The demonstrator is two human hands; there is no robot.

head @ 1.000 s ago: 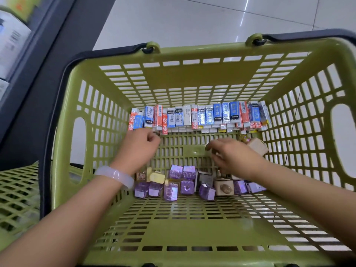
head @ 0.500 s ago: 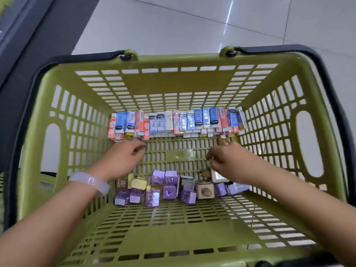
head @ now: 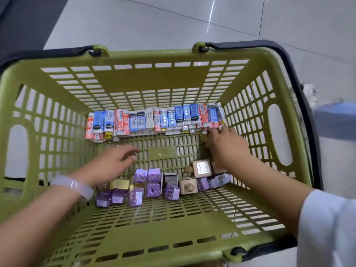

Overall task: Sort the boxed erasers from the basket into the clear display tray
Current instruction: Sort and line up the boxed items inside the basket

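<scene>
Nearest the camera, two bare forearms are reaching down into a green plastic shopping basket (head: 150,239) – the left wrist is wearing a pale bangle (head: 74,186), and a white sleeve (head: 327,228) is showing at the right elbow. Purple foil-wrapped boxes (head: 147,185) and a few tan boxes (head: 201,168) are lying jumbled on the basket floor under the arms. The left hand (head: 110,163) is hovering over the bare floor, fingers loosely spread and holding nothing. The right hand (head: 227,145) is reaching further, its fingertips (head: 215,131) touching the right end of the row of boxed erasers (head: 156,120) – whether they are pinching one I cannot tell. The blue, red and white erasers are standing along the far wall, with grey floor tiles (head: 173,22) lying beyond
</scene>
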